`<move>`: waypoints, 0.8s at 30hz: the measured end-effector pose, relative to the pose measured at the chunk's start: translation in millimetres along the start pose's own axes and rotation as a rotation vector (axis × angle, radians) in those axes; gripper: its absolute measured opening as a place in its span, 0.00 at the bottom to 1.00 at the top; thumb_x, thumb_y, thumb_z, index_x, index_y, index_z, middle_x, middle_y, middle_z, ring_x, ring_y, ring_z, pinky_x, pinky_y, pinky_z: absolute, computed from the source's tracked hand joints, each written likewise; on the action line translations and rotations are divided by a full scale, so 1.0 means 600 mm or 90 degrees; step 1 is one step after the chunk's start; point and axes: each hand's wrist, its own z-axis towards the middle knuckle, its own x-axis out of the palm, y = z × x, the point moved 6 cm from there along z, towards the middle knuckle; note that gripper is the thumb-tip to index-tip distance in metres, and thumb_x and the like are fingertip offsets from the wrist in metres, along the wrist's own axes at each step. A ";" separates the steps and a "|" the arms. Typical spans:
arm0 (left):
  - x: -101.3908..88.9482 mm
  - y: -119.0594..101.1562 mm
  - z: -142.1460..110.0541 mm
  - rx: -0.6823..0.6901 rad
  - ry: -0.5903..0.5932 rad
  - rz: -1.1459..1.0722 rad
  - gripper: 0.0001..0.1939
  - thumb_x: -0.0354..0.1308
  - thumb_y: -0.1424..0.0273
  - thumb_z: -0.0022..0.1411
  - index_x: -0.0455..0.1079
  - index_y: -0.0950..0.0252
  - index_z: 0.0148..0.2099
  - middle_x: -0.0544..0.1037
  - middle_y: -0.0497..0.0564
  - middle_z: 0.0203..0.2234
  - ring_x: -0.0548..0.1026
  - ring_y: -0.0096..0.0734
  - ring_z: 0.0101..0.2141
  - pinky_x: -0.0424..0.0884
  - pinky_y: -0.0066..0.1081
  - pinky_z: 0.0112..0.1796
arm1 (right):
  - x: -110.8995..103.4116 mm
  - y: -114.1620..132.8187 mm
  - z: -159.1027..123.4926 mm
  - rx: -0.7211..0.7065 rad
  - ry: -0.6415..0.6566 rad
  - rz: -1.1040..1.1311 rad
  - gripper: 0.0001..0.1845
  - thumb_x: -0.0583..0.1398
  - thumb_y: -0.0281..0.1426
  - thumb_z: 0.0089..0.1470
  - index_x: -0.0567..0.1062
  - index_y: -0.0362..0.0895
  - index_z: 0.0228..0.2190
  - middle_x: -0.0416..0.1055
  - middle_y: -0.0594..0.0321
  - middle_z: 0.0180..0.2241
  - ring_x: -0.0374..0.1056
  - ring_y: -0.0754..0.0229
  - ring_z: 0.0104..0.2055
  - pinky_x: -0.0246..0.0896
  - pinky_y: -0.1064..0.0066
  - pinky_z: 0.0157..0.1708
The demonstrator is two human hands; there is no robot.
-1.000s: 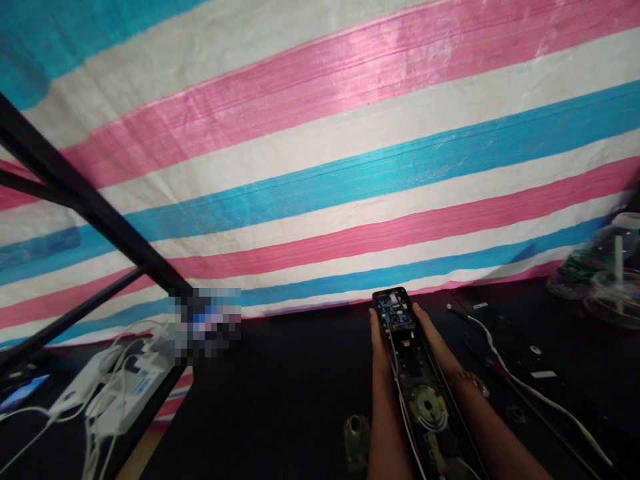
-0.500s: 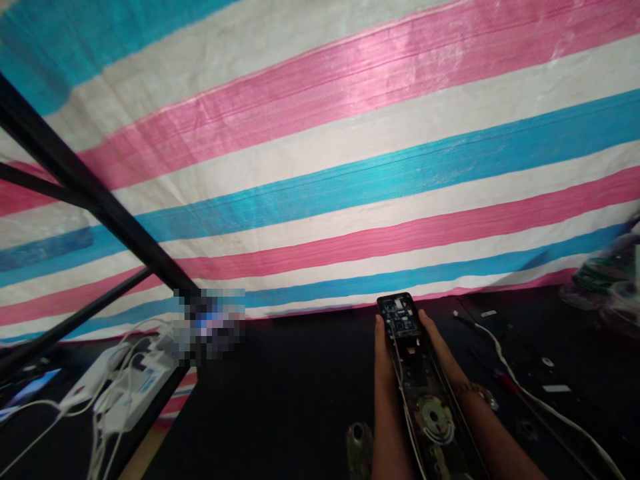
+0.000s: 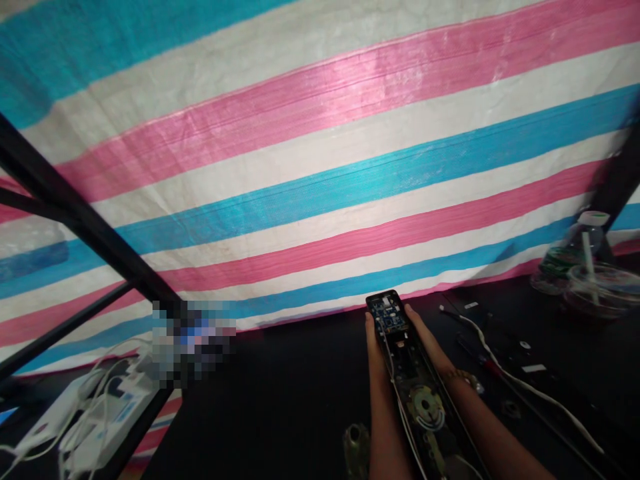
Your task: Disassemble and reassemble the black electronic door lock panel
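Note:
A long, narrow black electronic housing (image 3: pixel 404 363) lies open-side up between my forearms. It has a blue circuit board (image 3: pixel 389 315) at its far end, and a round metal part (image 3: pixel 427 407) sits closer to me. Thin white wires run along its left side. My left hand (image 3: pixel 371 328) grips the far left edge, while my right hand (image 3: pixel 416 323) grips the right edge opposite. Both hands are closed on the housing from the sides; most fingers are hidden beneath or behind it. A bracelet circles my right wrist.
Right of my arm lie a white cable (image 3: pixel 484 340), a screwdriver-like tool (image 3: pixel 487 363) and small dark parts. Farther right stand a bottle (image 3: pixel 555 267) and a clear plastic container (image 3: pixel 595 300). White power strips (image 3: pixel 107 420) with cables are at left, beside a black metal frame (image 3: pixel 95 230).
The camera view has turned slightly right, bringing the bottle and container further into view. My hands keep the same hold on the housing.

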 end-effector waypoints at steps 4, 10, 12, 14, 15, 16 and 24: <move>0.004 -0.003 -0.004 0.002 0.015 0.001 0.27 0.61 0.49 0.57 0.79 0.70 0.40 0.82 0.59 0.37 0.78 0.48 0.46 0.71 0.39 0.51 | 0.006 -0.003 0.002 0.026 0.031 0.017 0.27 0.64 0.55 0.47 0.81 0.45 0.35 0.82 0.59 0.35 0.77 0.47 0.43 0.70 0.59 0.47; -0.001 -0.006 0.002 0.023 -0.013 0.003 0.27 0.62 0.49 0.55 0.79 0.71 0.41 0.82 0.59 0.36 0.79 0.48 0.44 0.71 0.39 0.50 | 0.009 0.000 0.002 0.032 0.037 -0.001 0.29 0.64 0.57 0.45 0.81 0.44 0.35 0.81 0.58 0.32 0.76 0.46 0.44 0.70 0.58 0.47; -0.005 -0.003 0.007 0.021 -0.013 -0.001 0.26 0.62 0.49 0.55 0.79 0.70 0.40 0.82 0.59 0.36 0.79 0.48 0.45 0.71 0.39 0.50 | 0.009 0.002 0.000 0.034 0.031 -0.009 0.29 0.64 0.57 0.45 0.81 0.44 0.34 0.81 0.58 0.32 0.76 0.45 0.44 0.70 0.59 0.48; -0.010 0.001 0.013 0.010 -0.009 -0.002 0.26 0.62 0.49 0.55 0.79 0.70 0.40 0.82 0.59 0.37 0.79 0.49 0.45 0.72 0.40 0.50 | 0.008 0.003 0.000 0.029 0.025 -0.015 0.29 0.64 0.58 0.45 0.81 0.44 0.33 0.81 0.58 0.32 0.76 0.45 0.45 0.70 0.59 0.48; -0.012 0.003 0.015 0.006 -0.003 -0.001 0.27 0.61 0.49 0.55 0.79 0.70 0.41 0.82 0.59 0.38 0.79 0.49 0.45 0.71 0.40 0.50 | 0.006 0.004 0.001 0.026 0.024 -0.017 0.29 0.64 0.58 0.45 0.81 0.45 0.33 0.81 0.58 0.32 0.76 0.45 0.45 0.70 0.59 0.48; -0.013 0.004 0.017 0.003 0.002 0.002 0.28 0.61 0.48 0.55 0.79 0.70 0.41 0.82 0.60 0.38 0.78 0.49 0.46 0.71 0.40 0.50 | 0.006 0.003 0.002 0.025 0.026 -0.019 0.29 0.64 0.58 0.45 0.81 0.45 0.33 0.81 0.58 0.32 0.76 0.45 0.45 0.69 0.58 0.48; -0.015 0.001 0.012 0.028 0.004 0.021 0.31 0.62 0.46 0.55 0.78 0.70 0.45 0.81 0.59 0.40 0.78 0.48 0.46 0.70 0.39 0.50 | 0.000 0.002 0.006 0.022 0.014 -0.005 0.28 0.65 0.57 0.44 0.82 0.45 0.33 0.82 0.59 0.32 0.76 0.44 0.45 0.71 0.57 0.46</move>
